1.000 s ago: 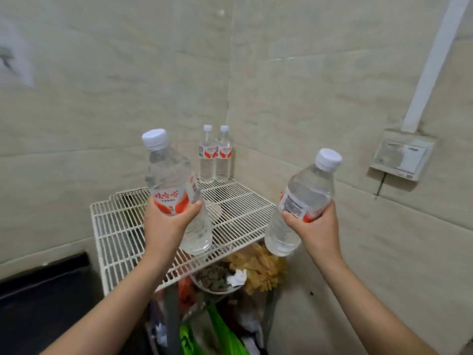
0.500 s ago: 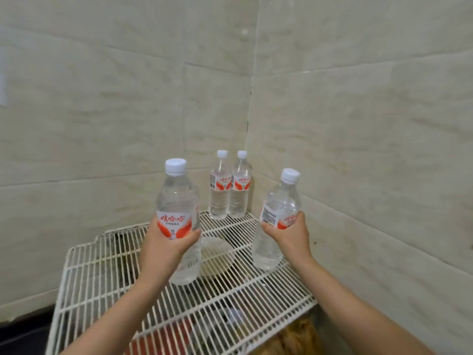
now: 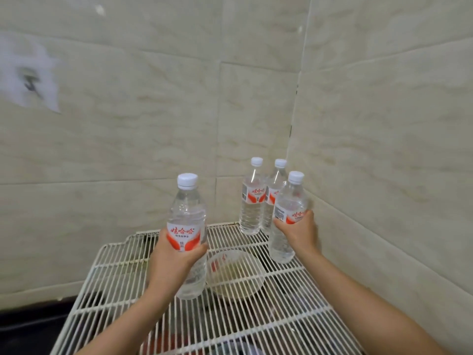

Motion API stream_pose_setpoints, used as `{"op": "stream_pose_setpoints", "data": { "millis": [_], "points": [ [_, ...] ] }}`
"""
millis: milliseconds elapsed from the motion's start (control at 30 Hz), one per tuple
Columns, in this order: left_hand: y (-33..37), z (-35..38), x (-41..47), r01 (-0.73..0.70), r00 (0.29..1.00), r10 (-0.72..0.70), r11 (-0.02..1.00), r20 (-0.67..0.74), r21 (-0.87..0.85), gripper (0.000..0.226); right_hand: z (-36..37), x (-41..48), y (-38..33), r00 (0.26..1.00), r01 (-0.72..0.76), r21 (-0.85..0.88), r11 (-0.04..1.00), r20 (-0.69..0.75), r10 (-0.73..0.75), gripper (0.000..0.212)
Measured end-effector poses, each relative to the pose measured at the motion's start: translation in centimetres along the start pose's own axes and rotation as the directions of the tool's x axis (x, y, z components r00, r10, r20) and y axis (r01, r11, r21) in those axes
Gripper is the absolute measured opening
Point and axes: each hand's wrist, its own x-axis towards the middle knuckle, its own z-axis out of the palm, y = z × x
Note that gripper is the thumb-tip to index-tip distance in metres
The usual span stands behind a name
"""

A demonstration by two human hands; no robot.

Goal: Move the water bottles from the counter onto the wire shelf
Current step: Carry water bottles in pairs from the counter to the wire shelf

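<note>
Count: four bottles, all white-capped with red-and-white labels and clear contents; two in your hands, two standing free. One shelf (image 3: 256, 316), white wire, set in the corner of two tiled walls. One pale bowl (image 3: 235, 274), seen through the wires, between your forearms.

Your left hand (image 3: 171, 262) is wrapped round the left bottle (image 3: 188, 213) at the label, with the thumb curled across the front. The bottle is upright over the middle of the shelf. Base contact with the wires: cannot tell.

Your right hand (image 3: 298, 233) is clamped on the right bottle (image 3: 290, 198) at the label. The bottle is upright, near the right wall, its base low at the shelf. Base contact: cannot tell.

The back-left bottle (image 3: 252, 201) and back-right bottle (image 3: 275, 180) stand upright on the shelf in the far corner, side by side. The right bottle sits just in front of them and partly hides the back-right bottle.
</note>
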Motion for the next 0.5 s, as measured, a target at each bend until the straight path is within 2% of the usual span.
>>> {"op": "stream_pose_setpoints", "data": {
  "millis": [133,367,500],
  "points": [
    [-0.1,0.0,0.8,-0.002,0.998,0.002,1.0,-0.058,0.005,0.049,1.0,1.8,0.1,1.0,-0.004,-0.015,1.0,-0.023,0.004,0.067],
    [0.8,2.4,1.6,-0.031,0.997,0.031,1.0,-0.074,0.001,0.048,0.9,4.3,0.6,0.998,0.03,-0.056,0.998,-0.051,-0.033,0.076],
    [1.5,6.1,1.7,-0.041,0.998,0.04,0.999,-0.055,-0.03,0.047,0.3,4.6,1.1,0.998,0.041,-0.01,0.999,0.04,-0.04,0.081]
  ]
}}
